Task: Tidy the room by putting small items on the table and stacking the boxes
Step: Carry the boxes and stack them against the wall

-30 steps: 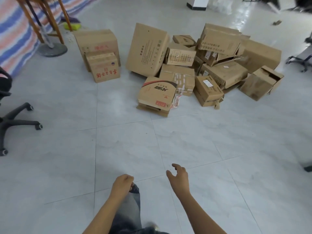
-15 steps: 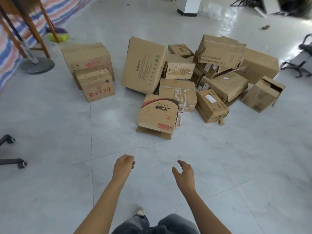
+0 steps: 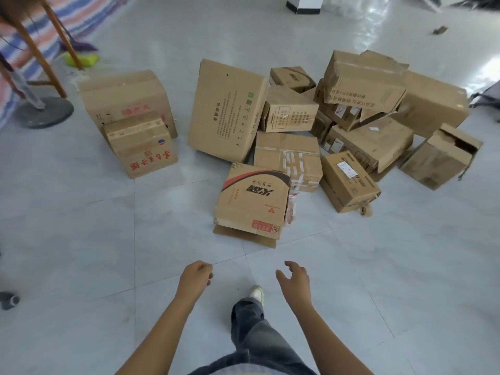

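Both hands hang over bare floor, short of the boxes and touching none of them.
- Left hand: fingers curled in toward the palm, holding nothing.
- Right hand: fingers apart and slightly bent, thumb out, empty.
- Between the forearms: a denim trouser leg and a pale shoe.

Floor: large pale grey tiles, glossy, with window glare at upper right.

Boxes, all brown corrugated cardboard, on the floor ahead:
- Nearest: box with red and black arc print, tilted, with a loose bottom flap splayed on the tile.
- Behind it: taped box, crossed with clear tape.
- Left of that: tall flat box, on end and leaning right against the pile.
- Right: box with white label.
- Top of the heap: crushed box, with dented edges.
- Far right: open-flap box, with a torn top.
- Set apart on the left: box with red characters, touching the front of a larger box.

Surroundings:
- Upper left: slanted wooden legs, a round grey stand base, a striped cloth and a yellow-green object (cannot identify).
- Left edge: a chair caster.

Nothing lies between the hands and the nearest box.
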A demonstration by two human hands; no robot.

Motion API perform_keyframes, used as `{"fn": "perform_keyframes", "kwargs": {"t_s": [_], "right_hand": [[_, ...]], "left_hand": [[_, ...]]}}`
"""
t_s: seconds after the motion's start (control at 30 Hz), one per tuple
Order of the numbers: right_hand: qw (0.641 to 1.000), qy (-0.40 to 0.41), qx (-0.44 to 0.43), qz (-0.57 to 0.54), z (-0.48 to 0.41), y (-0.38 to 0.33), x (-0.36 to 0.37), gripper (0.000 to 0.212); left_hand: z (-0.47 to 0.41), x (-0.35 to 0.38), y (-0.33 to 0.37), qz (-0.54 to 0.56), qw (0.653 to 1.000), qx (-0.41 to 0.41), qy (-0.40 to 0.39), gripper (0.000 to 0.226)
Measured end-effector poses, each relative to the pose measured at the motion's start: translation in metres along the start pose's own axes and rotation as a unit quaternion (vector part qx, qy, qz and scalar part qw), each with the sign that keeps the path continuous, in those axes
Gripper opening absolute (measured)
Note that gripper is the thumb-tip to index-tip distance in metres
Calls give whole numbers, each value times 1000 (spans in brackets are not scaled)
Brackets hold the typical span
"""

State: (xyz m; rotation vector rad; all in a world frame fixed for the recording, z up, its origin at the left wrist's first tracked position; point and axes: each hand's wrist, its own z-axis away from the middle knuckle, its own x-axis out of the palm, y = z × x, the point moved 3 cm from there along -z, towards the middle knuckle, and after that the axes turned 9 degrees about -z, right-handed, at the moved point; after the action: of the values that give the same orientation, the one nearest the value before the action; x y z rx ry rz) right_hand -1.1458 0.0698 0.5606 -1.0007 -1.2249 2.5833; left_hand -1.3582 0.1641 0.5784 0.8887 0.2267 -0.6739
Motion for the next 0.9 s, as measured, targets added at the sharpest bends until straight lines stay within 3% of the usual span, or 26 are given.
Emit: {"fn": "perform_keyframes", "kwargs": {"t_s": [0.23,0.5,0.73,0.9], "right_hand": [[996,1,-69,-64,-113,-95,-20,38],[996,-86,-13,-9,-161,-93,5,43],[993,-112,-2,27,-226,-159,40,42],[989,-128,-17,75,-272,-218,91,43]], "left_hand": [[-73,-14,92,15,998,-3,55,19],[-114,9,116,-61,997,-40,-5,19],[-186,-44,126,0,993,-99,59,17],[-257,-99,146,34,994,-90,51,25]]}}
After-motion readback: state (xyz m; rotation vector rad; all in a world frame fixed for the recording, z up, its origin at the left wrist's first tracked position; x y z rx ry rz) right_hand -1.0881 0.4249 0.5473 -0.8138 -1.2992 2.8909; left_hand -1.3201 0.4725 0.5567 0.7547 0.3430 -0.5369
